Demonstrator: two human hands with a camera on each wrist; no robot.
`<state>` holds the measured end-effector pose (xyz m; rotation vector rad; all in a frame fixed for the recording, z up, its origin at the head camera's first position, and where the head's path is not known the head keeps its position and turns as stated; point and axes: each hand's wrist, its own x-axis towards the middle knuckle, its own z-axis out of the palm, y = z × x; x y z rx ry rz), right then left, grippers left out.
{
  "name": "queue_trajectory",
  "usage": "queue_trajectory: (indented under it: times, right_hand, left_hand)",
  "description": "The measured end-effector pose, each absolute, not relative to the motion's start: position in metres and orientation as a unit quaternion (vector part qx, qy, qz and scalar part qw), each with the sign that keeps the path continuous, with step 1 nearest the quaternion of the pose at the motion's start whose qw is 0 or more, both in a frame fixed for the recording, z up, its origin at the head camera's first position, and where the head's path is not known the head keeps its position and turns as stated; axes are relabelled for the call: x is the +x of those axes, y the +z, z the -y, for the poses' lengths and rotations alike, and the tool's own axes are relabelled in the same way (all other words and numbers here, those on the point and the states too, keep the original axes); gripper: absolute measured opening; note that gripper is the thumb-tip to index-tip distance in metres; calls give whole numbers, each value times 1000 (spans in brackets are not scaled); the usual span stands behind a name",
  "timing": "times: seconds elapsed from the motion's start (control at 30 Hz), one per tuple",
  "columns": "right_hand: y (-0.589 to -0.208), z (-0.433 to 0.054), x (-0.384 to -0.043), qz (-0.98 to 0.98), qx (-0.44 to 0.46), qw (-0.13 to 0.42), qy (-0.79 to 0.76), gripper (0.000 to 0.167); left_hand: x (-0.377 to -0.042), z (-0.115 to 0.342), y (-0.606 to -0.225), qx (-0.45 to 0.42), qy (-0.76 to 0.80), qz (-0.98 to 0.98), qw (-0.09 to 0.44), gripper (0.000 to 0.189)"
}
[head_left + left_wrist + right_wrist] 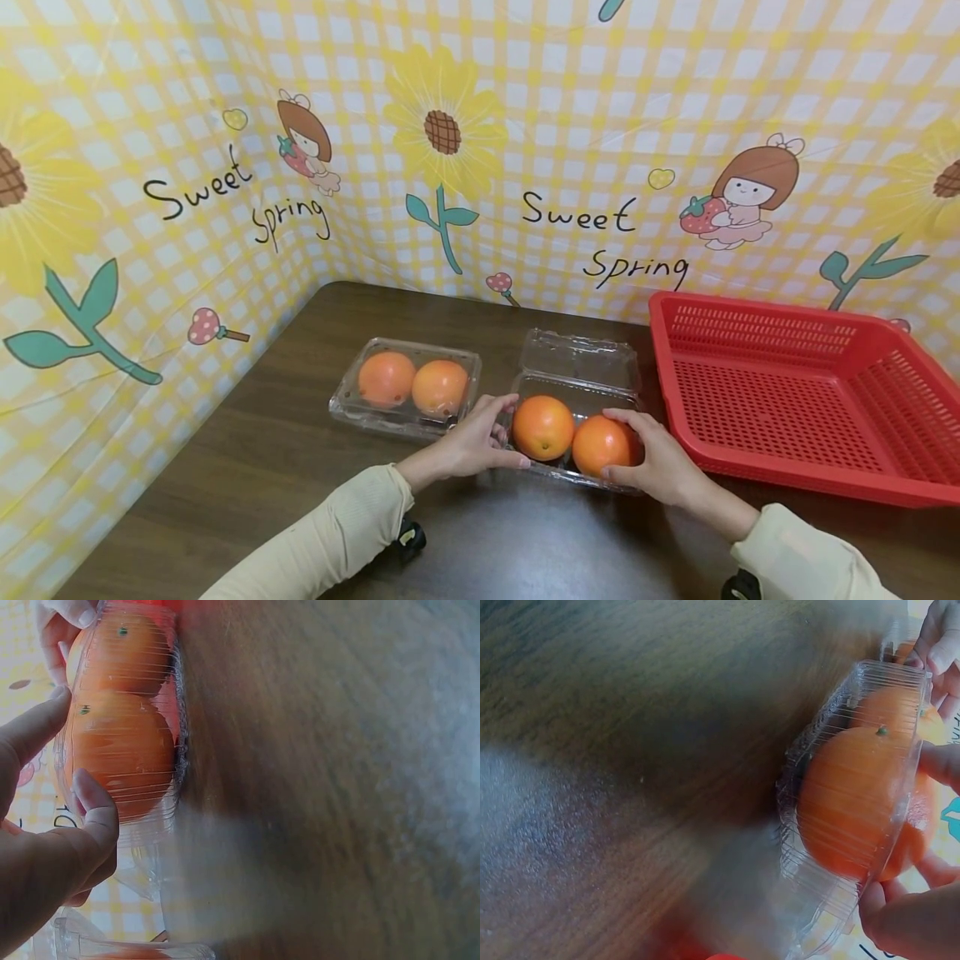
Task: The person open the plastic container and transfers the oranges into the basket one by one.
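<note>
Clear plastic box [553, 474] on the bench [480, 550], lid [577, 360] folded back on its far side. Long axis runs left to right between the hands; left orange [543, 428] and right orange [600, 447] sit inside, side by side along it. Left hand [472, 440]: grip bent round the box's left end, thumb at near rim. Right hand [666, 460] nearer the right orange: grip clamped on it, thumb near side, fingers far. Palms face inward.

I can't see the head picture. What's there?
A right hand grips one orange beside a second orange in an open box; the left hand touches it. A closed box of two oranges sits left, a red basket right.
</note>
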<state>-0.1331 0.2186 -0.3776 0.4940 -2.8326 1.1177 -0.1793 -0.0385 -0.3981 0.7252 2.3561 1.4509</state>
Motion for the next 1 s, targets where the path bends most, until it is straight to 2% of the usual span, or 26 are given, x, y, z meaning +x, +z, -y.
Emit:
queue_trajectory:
  times: [0.6, 1.0]
  right_hand:
    - [-367, -216, -140, 927, 166, -21, 335, 68]
    - [-367, -217, -139, 925, 169, -24, 339, 68]
  left_hand:
    - [-179, 38, -397, 249, 490, -825, 133, 83]
    - [-179, 38, -399, 251, 491, -824, 129, 82]
